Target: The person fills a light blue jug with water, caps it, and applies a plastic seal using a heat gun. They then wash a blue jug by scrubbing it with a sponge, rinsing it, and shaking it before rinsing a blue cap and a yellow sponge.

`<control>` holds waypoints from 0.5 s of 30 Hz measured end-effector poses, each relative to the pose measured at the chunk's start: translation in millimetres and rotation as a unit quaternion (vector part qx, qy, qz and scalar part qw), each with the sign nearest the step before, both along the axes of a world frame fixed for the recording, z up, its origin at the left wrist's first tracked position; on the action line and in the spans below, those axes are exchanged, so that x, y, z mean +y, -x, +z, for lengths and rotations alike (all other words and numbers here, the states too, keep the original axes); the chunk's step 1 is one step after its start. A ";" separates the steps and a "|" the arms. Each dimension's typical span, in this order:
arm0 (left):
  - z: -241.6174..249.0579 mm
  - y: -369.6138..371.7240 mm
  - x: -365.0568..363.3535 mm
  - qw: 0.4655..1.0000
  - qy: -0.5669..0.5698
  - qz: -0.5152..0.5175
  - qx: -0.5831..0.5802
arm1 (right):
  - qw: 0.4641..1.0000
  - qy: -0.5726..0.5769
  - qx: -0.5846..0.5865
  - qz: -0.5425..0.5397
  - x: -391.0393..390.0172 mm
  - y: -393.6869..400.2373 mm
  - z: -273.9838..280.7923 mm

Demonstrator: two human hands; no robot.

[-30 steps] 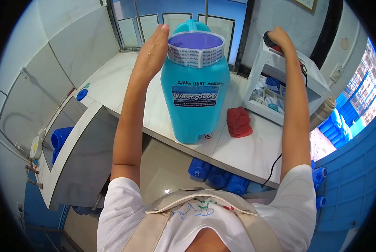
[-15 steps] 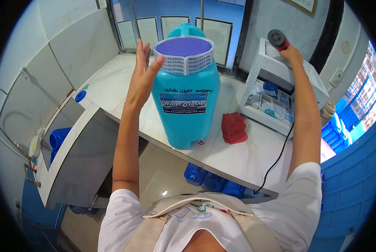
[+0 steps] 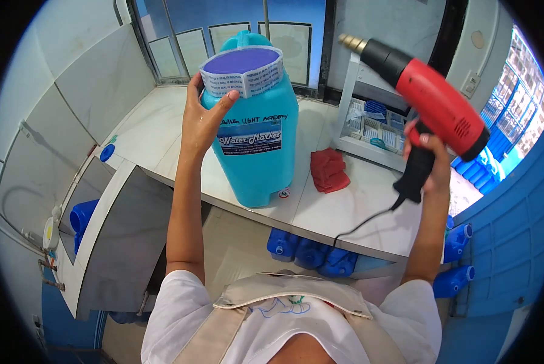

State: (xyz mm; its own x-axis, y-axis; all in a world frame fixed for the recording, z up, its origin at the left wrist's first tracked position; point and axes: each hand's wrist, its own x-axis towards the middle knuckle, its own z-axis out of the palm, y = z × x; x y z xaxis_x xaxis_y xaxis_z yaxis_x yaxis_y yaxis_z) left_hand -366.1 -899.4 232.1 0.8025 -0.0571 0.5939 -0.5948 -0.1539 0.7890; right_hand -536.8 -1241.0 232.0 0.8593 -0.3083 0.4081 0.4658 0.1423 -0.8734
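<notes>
A turquoise water jug point(image 3: 260, 167) stands upright at the counter's front edge, with a label and black handwriting on its front. Round its purple cap point(image 3: 241, 60) sits a loose-looking, printed plastic seal band point(image 3: 248, 84). My left hand point(image 3: 205, 118) steadies the jug just below the band, thumb across the front and fingers round the left side. Held up on the right is a red and black heat gun point(image 3: 436, 103); my right hand point(image 3: 433, 158) is wrapped round its black grip. Its brass nozzle points up and left, apart from the jug.
A folded red cloth point(image 3: 329, 171) lies on the white tiled counter point(image 3: 369, 212), right of the jug. Behind it is a white shelf unit point(image 3: 348, 103) with small compartments. The heat gun's cord point(image 3: 363, 221) hangs over the counter edge. Blue containers point(image 3: 311, 252) stand below.
My right hand has lifted the heat gun from the top of the shelf unit and brought it nearer. My left hand has closed in from beside the jug onto its neck area.
</notes>
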 end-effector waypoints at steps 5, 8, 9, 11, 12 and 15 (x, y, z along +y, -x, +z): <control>-3.7 -1.6 -0.1 0.999 0.010 0.019 -0.032 | 0.985 -0.118 0.044 0.115 35.2 36.8 -14.9; -4.1 -1.1 -0.1 0.999 0.017 0.012 -0.033 | 0.975 -0.143 0.075 0.155 49.9 45.9 -5.3; -4.8 -2.2 -0.2 0.999 0.018 0.010 -0.033 | 0.973 -0.149 0.087 0.156 52.8 46.3 -3.1; -6.8 -5.1 0.6 0.999 0.023 0.009 -0.046 | 0.971 -0.153 0.098 0.157 56.0 46.3 1.0; -7.0 -5.0 1.1 0.999 0.025 0.009 -0.047 | 0.972 -0.147 0.104 0.149 56.7 45.0 3.5; -7.2 -4.6 1.2 0.999 0.031 0.006 -0.043 | 0.973 -0.144 0.113 0.141 56.0 39.3 10.3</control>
State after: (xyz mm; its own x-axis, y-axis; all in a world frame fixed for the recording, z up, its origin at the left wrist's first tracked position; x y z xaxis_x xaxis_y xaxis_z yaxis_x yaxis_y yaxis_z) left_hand -361.5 -898.2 224.9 0.7494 -0.0084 0.6620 -0.6584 -0.1146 0.7439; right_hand -576.0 -1185.0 242.3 0.9840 -0.1216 0.1299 0.1733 0.4897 -0.8545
